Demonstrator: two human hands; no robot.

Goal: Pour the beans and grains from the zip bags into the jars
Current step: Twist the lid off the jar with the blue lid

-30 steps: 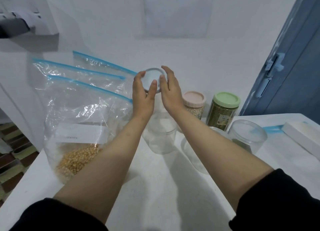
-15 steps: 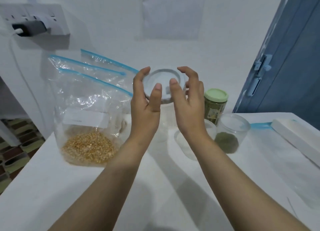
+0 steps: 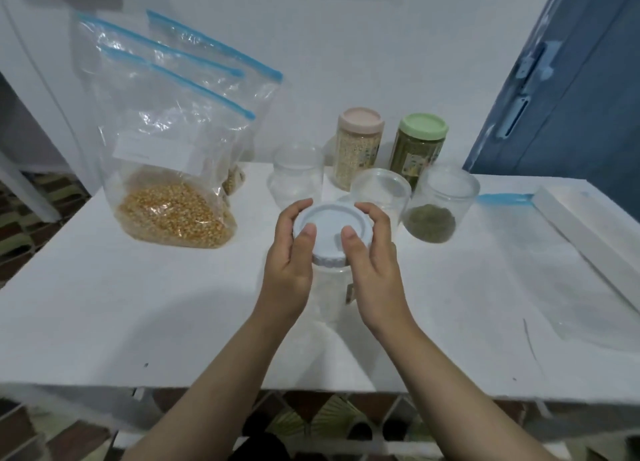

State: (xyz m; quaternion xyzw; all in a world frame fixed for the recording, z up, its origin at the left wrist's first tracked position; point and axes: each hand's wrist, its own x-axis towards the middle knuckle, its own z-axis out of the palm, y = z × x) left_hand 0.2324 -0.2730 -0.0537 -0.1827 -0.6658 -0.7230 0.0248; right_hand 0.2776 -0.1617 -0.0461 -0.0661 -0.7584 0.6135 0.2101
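Note:
A clear empty jar (image 3: 329, 294) with a white screw lid (image 3: 332, 228) stands near the middle of the white table (image 3: 138, 315). My left hand (image 3: 291, 260) and my right hand (image 3: 374, 263) both grip the lid's rim, thumbs resting on top. Behind it stand an open empty jar (image 3: 298, 176), another open clear jar (image 3: 381, 190) and an open jar (image 3: 440, 208) with green grains at its bottom. To the left a zip bag (image 3: 173, 156) holding yellow corn kernels leans upright, with two more zip bags (image 3: 207, 59) behind it.
Two closed full jars stand at the back: a pink-lidded one (image 3: 360, 145) and a green-lidded one (image 3: 419, 145). A flat empty zip bag (image 3: 502, 199) and a long white box (image 3: 585, 239) lie at the right. A blue door (image 3: 568, 80) stands right of the table.
Both hands have brought the lidded jar down from mid-air and nearer to me, onto the table. The view has tilted downward.

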